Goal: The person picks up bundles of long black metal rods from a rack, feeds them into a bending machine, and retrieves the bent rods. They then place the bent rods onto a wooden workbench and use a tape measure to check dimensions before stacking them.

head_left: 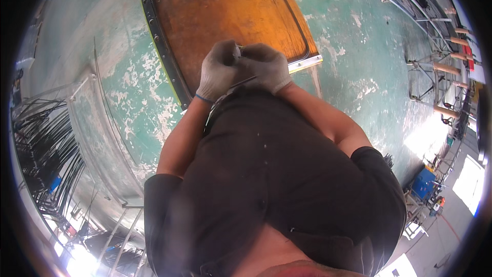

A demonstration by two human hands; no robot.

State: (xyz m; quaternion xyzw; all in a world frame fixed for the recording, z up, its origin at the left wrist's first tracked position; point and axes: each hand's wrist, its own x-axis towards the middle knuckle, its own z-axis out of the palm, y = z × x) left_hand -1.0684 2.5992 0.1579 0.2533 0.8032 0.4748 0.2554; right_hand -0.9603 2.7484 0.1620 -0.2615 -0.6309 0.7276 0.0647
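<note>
Both my hands are in worn, whitish-grey work gloves and meet close together in front of my body, over the near end of a table. My left hand [220, 69] is closed, its fingertips curled in toward the other hand. My right hand [266, 66] is closed too, pressed up against the left. Between the fingers shows a small pale bit, too small to name. A thin dark piece sticks out below the gloves. Under and beyond my hands lies the orange-brown table top [225, 7], scuffed and stained, with a dark strip along its left side.
Green floor [338, 46] with worn paint surrounds the table. A rack [435, 66] with brown rollers stands at the right. Many thin black strips [51, 143] hang at the left, beside a grey bench [95, 123]. A blue box [423, 182] is at the lower right.
</note>
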